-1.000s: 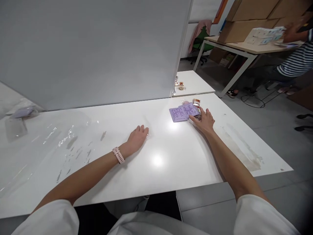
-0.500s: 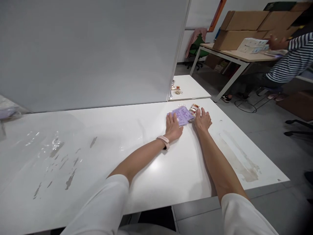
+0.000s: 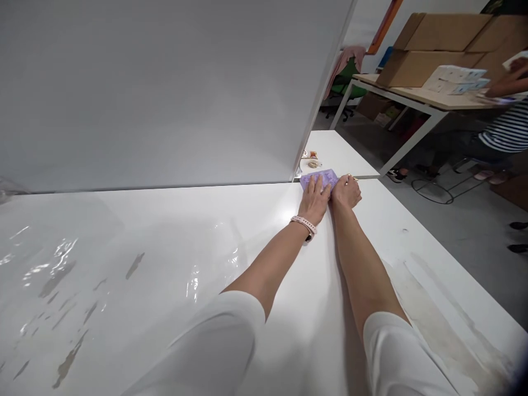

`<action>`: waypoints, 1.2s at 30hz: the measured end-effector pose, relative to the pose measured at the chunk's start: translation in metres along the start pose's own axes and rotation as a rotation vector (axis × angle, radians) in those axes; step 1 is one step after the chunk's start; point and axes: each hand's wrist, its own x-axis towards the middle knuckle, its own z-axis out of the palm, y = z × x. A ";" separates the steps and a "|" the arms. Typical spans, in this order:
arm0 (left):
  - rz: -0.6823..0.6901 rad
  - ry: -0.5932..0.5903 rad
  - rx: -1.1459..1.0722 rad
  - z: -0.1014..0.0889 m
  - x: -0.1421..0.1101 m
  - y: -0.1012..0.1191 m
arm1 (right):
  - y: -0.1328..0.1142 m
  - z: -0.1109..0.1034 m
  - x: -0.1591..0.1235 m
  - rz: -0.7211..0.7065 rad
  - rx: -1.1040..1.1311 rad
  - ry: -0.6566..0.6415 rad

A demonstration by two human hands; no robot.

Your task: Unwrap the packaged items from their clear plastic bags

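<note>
My left hand point(image 3: 314, 204), with a pink wristband point(image 3: 304, 224), lies with its fingers stretched out over a flat purple packet point(image 3: 322, 177) at the far edge of the white table. The packet reaches over the seam towards the table behind. Close beside it, my right hand point(image 3: 346, 192) is bent at the wrist with curled fingers. A small gold glint shows at its fingertips, but most of what it holds is hidden behind the hand.
A tall grey panel point(image 3: 165, 93) stands along the white table's point(image 3: 264, 220) back edge. Small items point(image 3: 314, 164) lie on the table behind. At right, a person in a striped top point(image 3: 509, 129) sits at a desk point(image 3: 412, 99) with cardboard boxes point(image 3: 445, 33).
Both hands have moved away from me to the table's far edge, and the purple packet has gone with them. My right fingers have curled; the gold-and-red packet is now mostly hidden.
</note>
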 end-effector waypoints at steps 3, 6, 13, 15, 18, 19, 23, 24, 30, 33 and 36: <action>-0.011 0.091 0.110 0.000 0.016 -0.002 | -0.012 0.021 0.016 -0.004 0.010 -0.003; 0.004 0.104 0.192 0.000 0.034 -0.007 | -0.017 0.037 0.031 -0.009 0.030 -0.027; 0.002 0.100 0.206 0.006 0.066 -0.022 | -0.022 0.066 0.060 -0.030 0.055 0.015; 0.002 0.122 0.234 0.008 0.067 -0.023 | -0.027 0.075 0.067 -0.053 0.074 -0.023; 0.017 0.126 0.271 0.008 0.067 -0.023 | -0.037 0.084 0.077 -0.095 0.094 -0.147; 0.020 0.124 0.274 0.008 0.066 -0.022 | -0.040 0.086 0.081 -0.105 0.097 -0.198; 0.026 0.129 0.271 0.006 0.066 -0.021 | -0.054 0.089 0.090 -0.180 0.231 -0.370; 0.022 0.126 0.269 0.006 0.066 -0.021 | -0.057 0.089 0.089 -0.198 0.292 -0.403; -0.147 0.110 0.243 0.008 0.069 -0.024 | -0.069 0.086 0.063 -0.088 0.726 -0.751; -0.237 0.088 0.207 0.009 0.070 -0.025 | -0.071 0.083 0.053 -0.137 0.797 -0.895; -0.252 0.101 0.201 0.009 0.071 -0.025 | -0.072 0.078 0.049 -0.175 0.744 -0.912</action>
